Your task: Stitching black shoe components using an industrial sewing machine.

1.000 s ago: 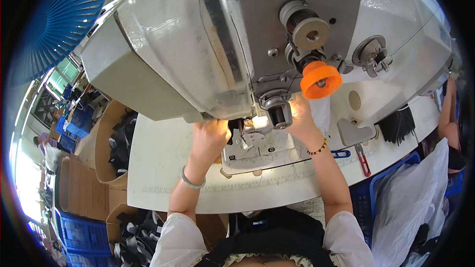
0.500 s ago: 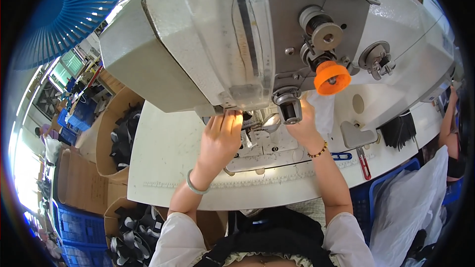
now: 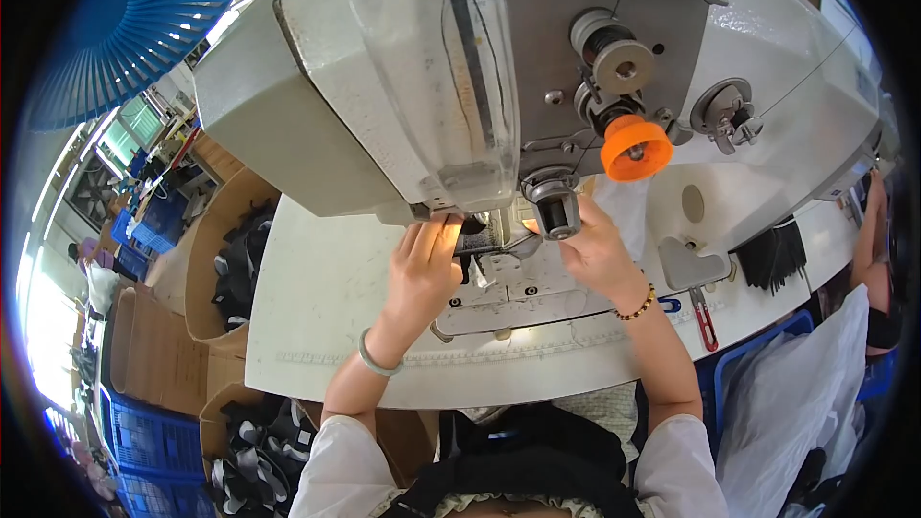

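Under the head of a white sewing machine (image 3: 441, 86), my left hand (image 3: 424, 269) is closed on a small dark fabric piece (image 3: 476, 242) beside the needle area. Its fingertips are partly hidden by the machine head. My right hand (image 3: 604, 254) is to the right of the needle area, fingers bent behind a metal thread tension knob (image 3: 554, 216). That knob hides its fingertips, so whether they grip anything does not show. Below the fabric piece lies the metal needle plate (image 3: 518, 293).
Right of my hand are a grey paddle-shaped piece (image 3: 693, 264), a red-handled tool (image 3: 706, 321), a blue-handled tool (image 3: 671, 305) and a bundle of black strips (image 3: 772, 256). Cardboard boxes (image 3: 158, 345) with dark pieces stand left; a blue fan (image 3: 125, 19) is upper left.
My right hand and wrist have shifted a little right, now covering most of the blue-handled tool. More of the dark fabric piece shows beside my left fingers.
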Demonstrator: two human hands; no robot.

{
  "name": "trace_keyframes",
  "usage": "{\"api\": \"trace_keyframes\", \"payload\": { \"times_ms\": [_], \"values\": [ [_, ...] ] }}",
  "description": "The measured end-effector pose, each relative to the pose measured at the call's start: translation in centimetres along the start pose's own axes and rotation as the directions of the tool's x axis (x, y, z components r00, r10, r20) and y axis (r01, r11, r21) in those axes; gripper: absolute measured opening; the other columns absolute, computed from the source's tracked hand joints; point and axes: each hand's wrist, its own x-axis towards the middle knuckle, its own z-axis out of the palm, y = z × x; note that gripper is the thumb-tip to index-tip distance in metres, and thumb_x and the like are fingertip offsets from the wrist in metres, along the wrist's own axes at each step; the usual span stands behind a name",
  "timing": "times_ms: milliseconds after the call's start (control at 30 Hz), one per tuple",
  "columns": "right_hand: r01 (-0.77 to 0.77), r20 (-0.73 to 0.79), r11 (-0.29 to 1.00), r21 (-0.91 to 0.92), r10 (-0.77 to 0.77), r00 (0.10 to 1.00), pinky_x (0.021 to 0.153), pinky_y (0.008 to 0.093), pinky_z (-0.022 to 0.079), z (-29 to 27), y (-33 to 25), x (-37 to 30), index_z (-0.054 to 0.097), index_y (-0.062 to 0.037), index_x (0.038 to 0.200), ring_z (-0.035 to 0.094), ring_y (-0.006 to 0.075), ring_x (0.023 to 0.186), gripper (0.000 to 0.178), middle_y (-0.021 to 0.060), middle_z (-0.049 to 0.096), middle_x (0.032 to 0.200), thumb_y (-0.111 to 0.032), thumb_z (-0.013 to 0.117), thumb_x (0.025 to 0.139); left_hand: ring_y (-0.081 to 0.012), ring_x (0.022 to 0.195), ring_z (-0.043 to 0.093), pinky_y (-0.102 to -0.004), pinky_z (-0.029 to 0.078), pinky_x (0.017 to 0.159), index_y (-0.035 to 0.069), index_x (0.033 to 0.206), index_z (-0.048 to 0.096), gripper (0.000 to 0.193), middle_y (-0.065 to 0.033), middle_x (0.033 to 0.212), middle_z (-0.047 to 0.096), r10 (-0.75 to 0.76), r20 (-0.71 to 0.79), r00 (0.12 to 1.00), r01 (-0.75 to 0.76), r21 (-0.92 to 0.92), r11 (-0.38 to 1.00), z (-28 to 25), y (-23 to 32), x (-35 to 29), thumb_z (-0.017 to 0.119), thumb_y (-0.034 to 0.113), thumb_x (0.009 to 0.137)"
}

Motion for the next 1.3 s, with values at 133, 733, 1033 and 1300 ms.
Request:
{"api": "trace_keyframes", "payload": {
  "times_ms": [133, 733, 1033, 1300],
  "values": [
    [0.008, -0.067, 1.000, -0.023, -0.009, 0.998, 0.071, 0.0318, 0.045, 0.2, 0.3, -0.5, 0.062, -0.0044, 0.088, 0.053, 0.0241, 0.084, 0.033, 0.0046, 0.055, 0.091, 0.013, 0.053, 0.062, -0.0301, 0.085, 0.058, -0.0360, 0.051, 0.072, -0.008, 0.096, 0.055, 0.042, -0.0168, 0.096, 0.055, 0.096, 0.034, 0.995, -0.098, 0.083, 0.992, -0.3, 0.8, 0.2, 0.052, -0.009, 0.053],
    [0.197, 0.041, 0.977, -0.086, -0.194, 0.980, 0.059, 0.0308, 0.047, -0.9, 0.3, -0.7, 0.061, -0.0014, 0.086, 0.055, 0.0273, 0.082, 0.033, 0.0063, 0.055, 0.092, 0.010, 0.058, 0.056, -0.0297, 0.096, 0.059, -0.0346, 0.053, 0.080, -0.009, 0.101, 0.058, 0.033, -0.0183, 0.102, 0.058, 0.207, 0.098, 0.973, -0.224, 0.213, 0.951, -1.6, 1.5, -0.2, 0.056, -0.007, 0.067],
    [0.198, 0.076, 0.956, -0.216, -0.186, 0.980, 0.061, 0.0314, 0.045, -0.9, 0.4, -1.6, 0.058, -0.0033, 0.080, 0.054, 0.0247, 0.076, 0.027, 0.0065, 0.054, 0.092, 0.006, 0.058, 0.055, -0.0260, 0.089, 0.059, -0.0335, 0.052, 0.079, -0.010, 0.104, 0.057, 0.040, -0.0173, 0.103, 0.057, 0.269, 0.188, 0.945, -0.308, 0.224, 0.925, -2.5, 1.0, 0.1, 0.058, -0.002, 0.065],
    [0.219, 0.045, 0.952, -0.215, -0.214, 0.976, 0.060, 0.0321, 0.044, -0.5, 0.8, -1.7, 0.051, -0.0031, 0.068, 0.053, 0.0255, 0.073, 0.019, 0.0085, 0.053, 0.088, 0.006, 0.058, 0.053, -0.0247, 0.089, 0.057, -0.0332, 0.052, 0.080, -0.010, 0.106, 0.056, 0.041, -0.0171, 0.103, 0.057, 0.295, 0.158, 0.942, -0.326, 0.226, 0.918, -2.0, 0.4, 0.0, 0.058, 0.000, 0.067]
  ]
}}
